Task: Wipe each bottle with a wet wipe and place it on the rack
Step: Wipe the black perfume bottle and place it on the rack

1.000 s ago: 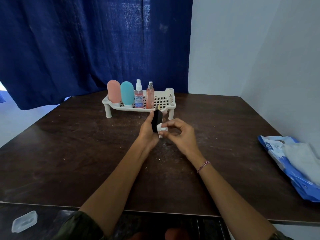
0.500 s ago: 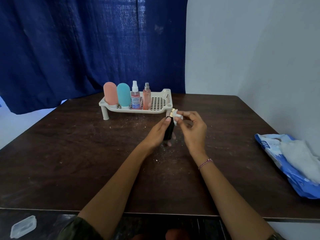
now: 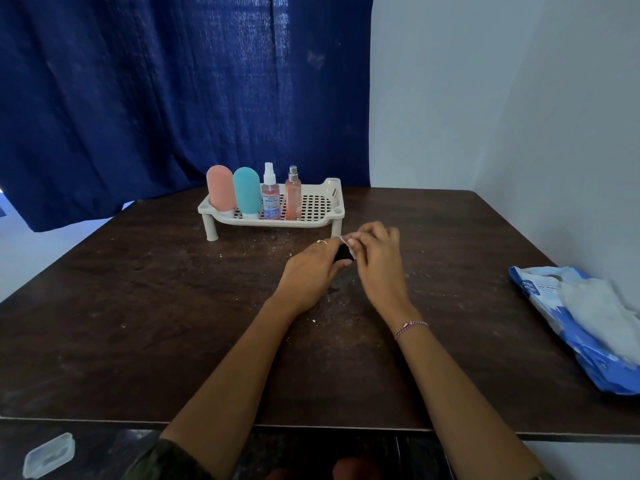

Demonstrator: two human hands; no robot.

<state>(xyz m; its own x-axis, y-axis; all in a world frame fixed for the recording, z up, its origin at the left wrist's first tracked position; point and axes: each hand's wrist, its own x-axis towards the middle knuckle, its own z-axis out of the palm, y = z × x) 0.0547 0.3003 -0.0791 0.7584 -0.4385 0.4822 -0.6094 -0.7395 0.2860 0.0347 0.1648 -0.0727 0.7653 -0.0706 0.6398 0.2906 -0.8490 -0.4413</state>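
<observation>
Dark wood counter (image 3: 138, 306), dusty and flecked with pale crumbs; blue curtain (image 3: 173, 98) behind, plain wall to the right. At the far side stands a white rack (image 3: 333, 194) on short legs. Four bottles stand upright in a row on its left part: pink bottle (image 3: 218, 187), teal bottle (image 3: 246, 190), white-capped spray bottle (image 3: 270, 199), pink spray bottle (image 3: 293, 195). Perforated floor shows to the right of them. Just in front of the rack's right leg, both hands meet. Left hand (image 3: 308, 271): grip clamped round a small black bottle (image 3: 343, 252), of which only a dark sliver shows between the hands. Right hand (image 3: 377, 261): grip pinched together on a scrap of white wet wipe (image 3: 348, 242), pressed to the bottle's upper end. Its fingers are blurred, so the exact contact is hard to read. Step in hand, as I judge it: wiping the fifth bottle. To do it well, hold the body firm in the left hand and turn the bottle so the wipe meets every side, cap and base too, and the patch the holding fingers cover. The wipe looks small and bunched; a fresh face may clean better. The wipe packet (image 3: 588, 323) lies well apart at the right edge. The space beside the pink spray bottle looks the natural spot; set the bottle down upright and gently, so its neighbour is not knocked.
</observation>
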